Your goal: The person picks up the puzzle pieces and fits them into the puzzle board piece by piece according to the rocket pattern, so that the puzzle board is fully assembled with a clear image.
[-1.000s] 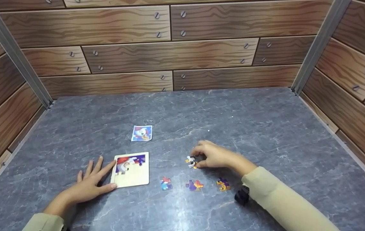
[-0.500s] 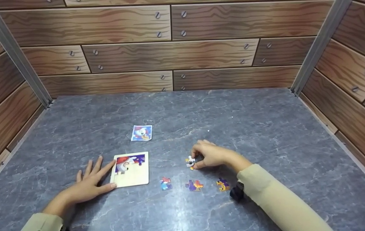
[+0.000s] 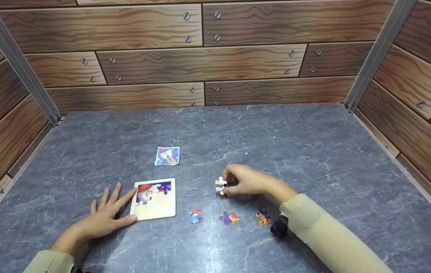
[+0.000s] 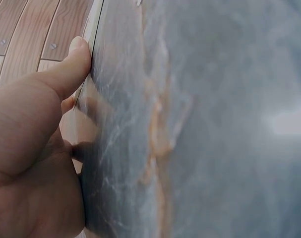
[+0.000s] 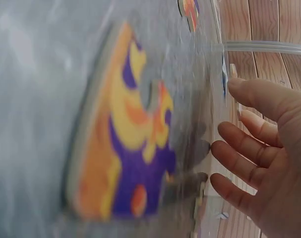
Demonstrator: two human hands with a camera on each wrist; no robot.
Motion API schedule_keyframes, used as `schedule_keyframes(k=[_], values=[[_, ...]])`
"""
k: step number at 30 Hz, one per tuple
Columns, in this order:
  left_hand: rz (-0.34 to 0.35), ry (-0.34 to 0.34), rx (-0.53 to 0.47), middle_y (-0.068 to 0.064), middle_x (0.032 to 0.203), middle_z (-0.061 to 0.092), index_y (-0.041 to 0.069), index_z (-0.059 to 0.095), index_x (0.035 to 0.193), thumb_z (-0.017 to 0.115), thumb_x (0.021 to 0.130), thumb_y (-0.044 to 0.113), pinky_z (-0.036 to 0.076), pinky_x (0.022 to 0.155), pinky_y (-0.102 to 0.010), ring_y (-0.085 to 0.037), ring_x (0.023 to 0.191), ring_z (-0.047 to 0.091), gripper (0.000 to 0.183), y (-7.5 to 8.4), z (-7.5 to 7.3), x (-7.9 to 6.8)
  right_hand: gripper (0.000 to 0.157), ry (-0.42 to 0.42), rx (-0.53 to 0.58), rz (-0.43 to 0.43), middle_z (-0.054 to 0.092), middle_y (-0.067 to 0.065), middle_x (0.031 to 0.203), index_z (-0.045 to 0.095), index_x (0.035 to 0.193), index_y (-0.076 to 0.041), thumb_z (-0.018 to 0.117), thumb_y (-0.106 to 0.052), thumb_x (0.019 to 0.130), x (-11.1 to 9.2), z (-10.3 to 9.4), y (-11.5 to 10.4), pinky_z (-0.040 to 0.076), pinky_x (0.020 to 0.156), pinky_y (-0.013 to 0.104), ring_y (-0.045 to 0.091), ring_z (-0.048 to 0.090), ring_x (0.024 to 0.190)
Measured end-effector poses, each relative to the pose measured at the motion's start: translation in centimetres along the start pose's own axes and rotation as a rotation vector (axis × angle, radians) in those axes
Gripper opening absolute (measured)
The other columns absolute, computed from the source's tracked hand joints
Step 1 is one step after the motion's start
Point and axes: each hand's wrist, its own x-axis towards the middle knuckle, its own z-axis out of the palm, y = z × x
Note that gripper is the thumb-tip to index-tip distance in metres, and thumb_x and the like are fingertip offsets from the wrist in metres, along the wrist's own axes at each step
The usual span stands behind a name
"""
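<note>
My right hand pinches a white jigsaw piece with orange edges between thumb and fingers, right of the puzzle board. In the right wrist view the hand has its thumb out, and the held piece barely shows. The pale wooden puzzle board has part of a red, white and purple picture fitted along its top and left. Against its left edge rests my left hand, fingers spread, with index finger and thumb touching the frame. The left wrist view shows mainly the thumb at the board's edge.
In front of the right hand lie three loose jigsaw pieces: a red-blue one, a purple-orange one and a purple-yellow one. A small picture card lies behind the board. Wood-patterned walls enclose the grey marbled table.
My right hand has moved the white piece slightly left and away from me, turning it a little. The left hand and the board have stayed in place.
</note>
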Motion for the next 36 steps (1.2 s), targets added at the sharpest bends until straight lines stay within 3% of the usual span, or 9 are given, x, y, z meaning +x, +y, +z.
schedule_keyframes(k=[13, 28, 36], values=[[-0.006, 0.004, 0.007, -0.024, 0.151, -0.013, 0.024, 0.019, 0.15, 0.055, 0.086, 0.056, -0.021, 0.089, -0.07, -0.047, 0.131, -0.023, 0.08, -0.2, 0.1, -0.1, 0.028, -0.006, 0.03, -0.027, 0.059, 0.001, 0.094, 0.057, 0.099, -0.006, 0.073, -0.02, 0.08, 1.9, 1.6, -3.0, 0.048, 0.08, 0.028, 0.015, 0.057, 0.089], [0.001, -0.009, 0.006, -0.023, 0.151, -0.014, 0.025, 0.018, 0.15, 0.054, 0.086, 0.056, -0.02, 0.089, -0.07, -0.047, 0.131, -0.023, 0.08, -0.2, -0.1, 0.1, 0.029, -0.002, 0.038, -0.129, 0.059, 0.002, 0.097, 0.057, 0.101, -0.007, 0.073, -0.021, 0.082, 5.2, 3.4, -6.6, 0.046, 0.082, 0.023, 0.016, 0.057, 0.092], [-0.008, -0.002, 0.02, -0.023, 0.151, -0.013, 0.026, 0.019, 0.15, 0.055, 0.086, 0.057, -0.019, 0.09, -0.071, -0.047, 0.131, -0.022, 0.08, -0.3, 0.0, 0.2, 0.029, -0.007, -0.001, -0.108, 0.059, 0.001, 0.095, 0.058, 0.099, -0.007, 0.074, -0.023, 0.08, 7.3, 4.8, -8.1, 0.046, 0.079, 0.02, 0.016, 0.057, 0.089]])
